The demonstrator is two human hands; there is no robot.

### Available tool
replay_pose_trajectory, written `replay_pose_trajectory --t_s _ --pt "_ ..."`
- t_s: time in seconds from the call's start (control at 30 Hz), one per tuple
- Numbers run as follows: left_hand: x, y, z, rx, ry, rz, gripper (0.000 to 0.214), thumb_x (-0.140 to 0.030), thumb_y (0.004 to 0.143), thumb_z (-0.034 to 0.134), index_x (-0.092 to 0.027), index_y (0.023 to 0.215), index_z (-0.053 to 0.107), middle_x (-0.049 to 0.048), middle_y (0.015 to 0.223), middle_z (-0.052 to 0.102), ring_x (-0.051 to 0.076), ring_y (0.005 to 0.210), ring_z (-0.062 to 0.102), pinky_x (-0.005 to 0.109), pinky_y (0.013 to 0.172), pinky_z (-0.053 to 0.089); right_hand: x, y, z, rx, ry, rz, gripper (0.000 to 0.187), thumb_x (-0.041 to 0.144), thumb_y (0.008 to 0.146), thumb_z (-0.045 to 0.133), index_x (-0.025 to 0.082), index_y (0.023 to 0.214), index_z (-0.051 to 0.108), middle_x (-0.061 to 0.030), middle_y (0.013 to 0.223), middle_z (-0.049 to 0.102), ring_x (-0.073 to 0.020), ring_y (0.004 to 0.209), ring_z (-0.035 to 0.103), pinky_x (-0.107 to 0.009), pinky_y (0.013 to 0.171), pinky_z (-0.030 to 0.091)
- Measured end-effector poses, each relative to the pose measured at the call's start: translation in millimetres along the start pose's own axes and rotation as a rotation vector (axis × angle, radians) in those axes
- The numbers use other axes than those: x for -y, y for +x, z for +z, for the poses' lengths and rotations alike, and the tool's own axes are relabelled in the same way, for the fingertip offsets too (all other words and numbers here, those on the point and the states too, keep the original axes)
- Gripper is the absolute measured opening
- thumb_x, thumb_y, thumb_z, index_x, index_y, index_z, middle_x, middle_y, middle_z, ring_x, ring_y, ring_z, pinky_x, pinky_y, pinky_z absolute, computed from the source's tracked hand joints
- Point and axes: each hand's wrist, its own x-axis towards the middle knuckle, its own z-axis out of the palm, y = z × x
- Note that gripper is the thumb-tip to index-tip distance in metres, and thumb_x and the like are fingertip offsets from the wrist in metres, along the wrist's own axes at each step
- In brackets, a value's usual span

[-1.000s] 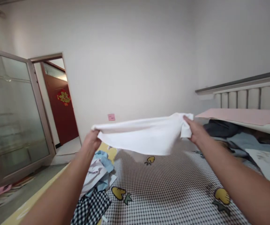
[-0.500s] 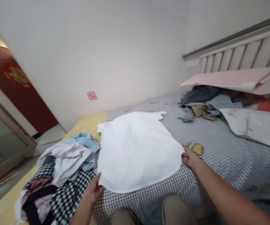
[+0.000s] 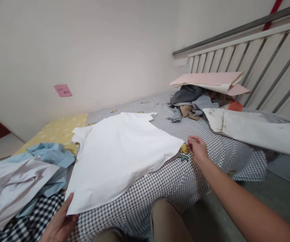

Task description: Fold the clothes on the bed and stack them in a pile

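Head view: a white T-shirt [image 3: 119, 158] is lying spread out on a checked bedsheet [image 3: 165, 181]. The left hand [image 3: 62, 222] is pinching its near left hem corner, thumb on top. The right hand [image 3: 197, 149] is bending its fingers just beside the opposite hem corner; whether they are gripping cloth cannot be told. Left of the T-shirt, a light-blue garment [image 3: 51, 154] is lying crumpled.

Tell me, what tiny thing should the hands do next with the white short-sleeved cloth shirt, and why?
Perhaps the bare right hand should gently pull the nearby corner of the shirt outward: its hem looks wavy, and the bare left hand pinches the hem's other end.
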Motion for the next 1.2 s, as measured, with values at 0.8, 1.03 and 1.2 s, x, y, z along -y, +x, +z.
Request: replay_pose_trajectory --t_s 0.8,1.03,1.2 --pt "131 -99 5.2 1.047 1.465 0.183 0.032 -0.04 0.085 0.055 -0.023 0.109 0.068 0.0048 0.098 0.074 0.021 0.085 0.066 0.032 0.076 0.048 -30 -90 42 0.59 0.024 0.375 0.027 0.036 0.087 0.069 0.024 0.07 0.052 0.0099 0.038 0.038 -0.01 0.035 0.038 -0.022 0.042 0.045" --pt "71 -74 74.9 1.16 1.429 0.548 0.035 -0.036 0.095 0.049 -0.026 0.122 0.068 0.0064 0.125 0.071 0.023 0.115 0.062 0.038 0.103 0.046 -3 -59 109 0.844 -0.21 0.003 0.037 0.053 0.096 0.05 0.031 0.124 0.063 -0.0059 0.14 0.063 -0.0229 0.125 0.061 -0.042 0.098 0.054" --pt "58 -36 62.9 0.707 1.594 0.971 0.05 -0.042 0.093 0.058 -0.033 0.141 0.053 0.0109 0.155 0.048 0.032 0.141 0.043 0.06 0.115 0.031 -34 -50 78 1.003 -0.982 -0.638 0.054 0.055 0.077 0.074 0.034 0.127 0.069 -0.0063 0.151 0.054 -0.0357 0.149 0.033 -0.062 0.123 0.014"
